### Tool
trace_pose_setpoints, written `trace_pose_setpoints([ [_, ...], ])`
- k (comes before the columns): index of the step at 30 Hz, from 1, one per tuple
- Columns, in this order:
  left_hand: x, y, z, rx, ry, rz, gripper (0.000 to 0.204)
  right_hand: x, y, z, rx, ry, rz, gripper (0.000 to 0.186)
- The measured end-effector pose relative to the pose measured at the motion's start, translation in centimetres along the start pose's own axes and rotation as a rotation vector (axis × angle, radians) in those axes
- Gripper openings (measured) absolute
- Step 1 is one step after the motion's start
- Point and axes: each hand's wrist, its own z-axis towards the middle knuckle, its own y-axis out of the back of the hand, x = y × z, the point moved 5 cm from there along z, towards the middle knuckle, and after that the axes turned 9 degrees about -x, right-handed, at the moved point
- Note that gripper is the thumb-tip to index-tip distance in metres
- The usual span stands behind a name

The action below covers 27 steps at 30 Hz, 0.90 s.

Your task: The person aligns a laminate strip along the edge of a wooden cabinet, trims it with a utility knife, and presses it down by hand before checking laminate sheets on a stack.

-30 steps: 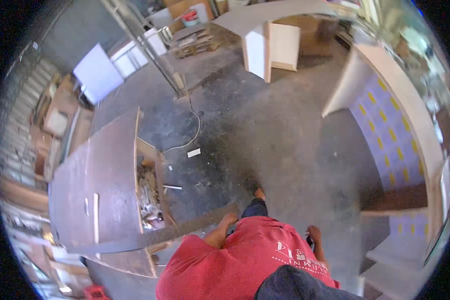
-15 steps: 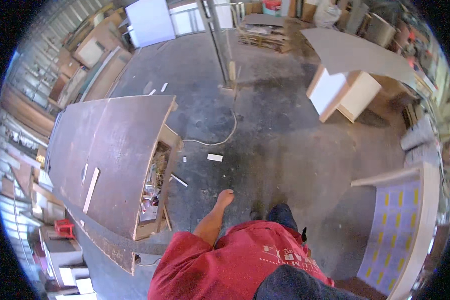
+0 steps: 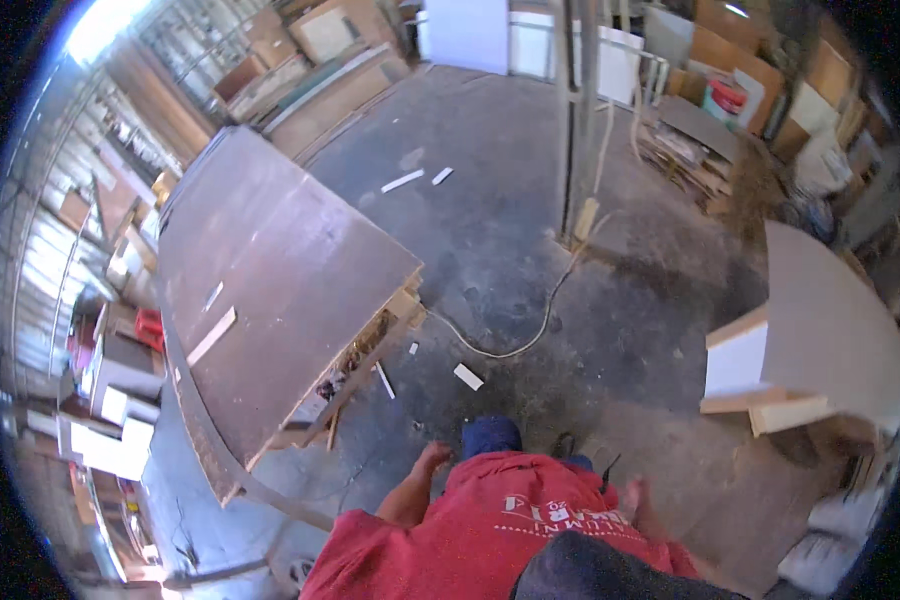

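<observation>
the left hand (image 3: pixel 432 458) hangs at the person's side with the fingers loosely curled and nothing in it. it is just above the red shirt (image 3: pixel 490 540) and over the bare concrete floor (image 3: pixel 530 200). the right hand (image 3: pixel 638 497) shows only as a small blurred shape at the other edge of the shirt; whether it is closed or slack cannot be told, and nothing can be seen in it.

nearest the left hand is the low end of a large brown workbench (image 3: pixel 270 270), which stands to the person's left, near but not touching the hand. its flat top carries a pale wood strip (image 3: pixel 211 336) and a smaller sliver beyond it. under the near edge an open shelf (image 3: pixel 355 360) holds a clutter of small items too small to tell apart.

on the floor between the bench and the person's dark shoe (image 3: pixel 490 435) lie a short white offcut (image 3: pixel 468 377) and a thin stick (image 3: pixel 384 380). a pale cable (image 3: pixel 530 335) curves from the bench corner across the floor to a metal post (image 3: pixel 573 120). to the right stands a white panel cabinet (image 3: pixel 770 360), well apart from both hands. more white scraps (image 3: pixel 402 181) lie farther off.
</observation>
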Motion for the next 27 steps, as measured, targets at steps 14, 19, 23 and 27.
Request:
trace_pose_setpoints([
  [14, -26.3, 22.7, 29.9, -0.182, -0.068, -0.762, 0.044, 45.7, 3.5, 34.8, -0.091, 0.377, 0.184, 0.026],
  [19, -37.5, 35.9, 39.4, -0.252, -0.291, -0.543, 0.045, 47.5, -5.8, 31.2, 0.265, 0.16, -0.257, 0.029],
  [23, -41.2, 45.2, 47.6, -0.088, -0.297, -0.668, 0.048, 50.1, -9.7, 34.1, 0.353, 0.037, -0.284, 0.029],
  [27, -36.1, 51.9, 58.8, -0.261, -0.077, -0.847, 0.047, 59.1, -14.8, 43.2, 0.388, 0.053, -0.291, 0.029],
])
